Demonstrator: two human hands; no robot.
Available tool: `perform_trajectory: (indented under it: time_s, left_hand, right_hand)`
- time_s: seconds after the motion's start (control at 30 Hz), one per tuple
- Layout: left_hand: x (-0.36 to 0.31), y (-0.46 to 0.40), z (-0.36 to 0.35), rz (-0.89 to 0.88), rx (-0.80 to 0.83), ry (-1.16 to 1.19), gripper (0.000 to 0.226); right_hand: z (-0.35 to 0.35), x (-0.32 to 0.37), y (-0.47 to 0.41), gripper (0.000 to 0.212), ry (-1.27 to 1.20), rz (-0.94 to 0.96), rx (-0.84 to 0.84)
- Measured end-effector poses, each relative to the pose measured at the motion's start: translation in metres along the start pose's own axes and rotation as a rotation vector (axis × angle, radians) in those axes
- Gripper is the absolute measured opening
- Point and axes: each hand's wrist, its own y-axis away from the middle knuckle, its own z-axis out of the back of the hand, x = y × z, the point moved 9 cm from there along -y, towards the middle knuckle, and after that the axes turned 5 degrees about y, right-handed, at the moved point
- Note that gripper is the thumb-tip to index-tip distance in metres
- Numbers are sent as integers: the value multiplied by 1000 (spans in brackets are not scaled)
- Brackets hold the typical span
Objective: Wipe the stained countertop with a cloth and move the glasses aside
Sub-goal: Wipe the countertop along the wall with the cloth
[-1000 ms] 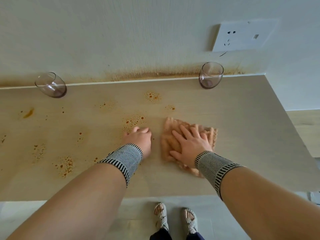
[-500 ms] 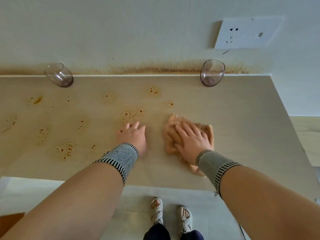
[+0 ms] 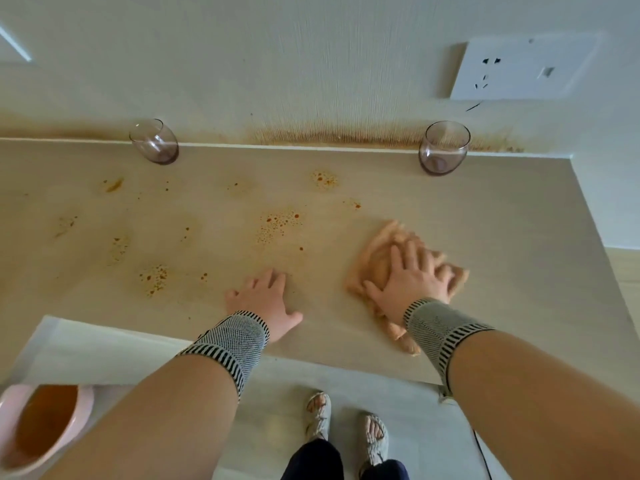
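- The cloth (image 3: 381,268), a soft peach rag, is seen right of centre in the frame, bunched on the countertop (image 3: 485,237); it is pressed flat under the right hand (image 3: 412,277), fingers spread over it, not pinched.
- The left hand (image 3: 265,299) is laid open, palm down, on bare countertop at lower centre, apart from the cloth and holding nothing.
- The cloth is judged light and limp: it is best driven by a flat palm over its middle, since loose edges, such as the one trailing beside the right wrist, are likely to fold under.
- Orange-brown stains (image 3: 280,223) are scattered across the centre and left of the surface, just beyond both hands.
- The left glass (image 3: 154,142) and the right glass (image 3: 443,148) are stood at the back edge by the wall, in the upper left and upper right, well apart.
- Both glasses are judged fragile and smooth, possibly slippery; a grip around the rounded bowl, low down, is advised.
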Motion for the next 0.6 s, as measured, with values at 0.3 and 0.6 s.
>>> perform_trajectory:
  time_s: [0.3, 0.6]
  left_hand:
    - [1, -1, -1, 3, 24, 43, 91]
    - [1, -1, 0, -10, 16, 62, 90]
  right_hand:
    - [-13, 90, 32, 79, 38, 388, -1]
    - [-11, -3, 11, 85, -123, -182, 9]
